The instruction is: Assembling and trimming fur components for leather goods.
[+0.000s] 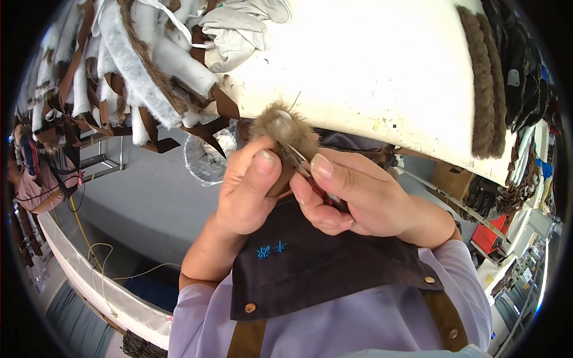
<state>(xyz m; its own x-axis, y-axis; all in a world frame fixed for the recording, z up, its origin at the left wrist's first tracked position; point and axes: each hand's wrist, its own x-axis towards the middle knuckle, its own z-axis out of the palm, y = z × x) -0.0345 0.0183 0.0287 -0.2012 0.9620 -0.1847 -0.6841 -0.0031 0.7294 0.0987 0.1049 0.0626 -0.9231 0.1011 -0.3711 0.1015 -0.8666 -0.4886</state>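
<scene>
In front of my chest, my left hand [248,188] is closed on a brown fur piece [304,136] with white filling [280,124] showing at its top end. My right hand [364,194] grips a small pointed metal tool with a red handle [317,186], its exact kind partly hidden by my fingers. The tool's thin tip lies against the fur near my left thumb. Both thumbs are on the upper side, close together. My left fingertips are mostly hidden behind the fur.
Ahead is a white table [358,65] with dark scraps on it. Fur strips with white padding and brown ribbons [149,77] hang over its left side. A grey-white cloth [239,30] lies beside them. Brown fur strips [483,83] lie at right. A clear plastic bag [206,155] hangs below the edge.
</scene>
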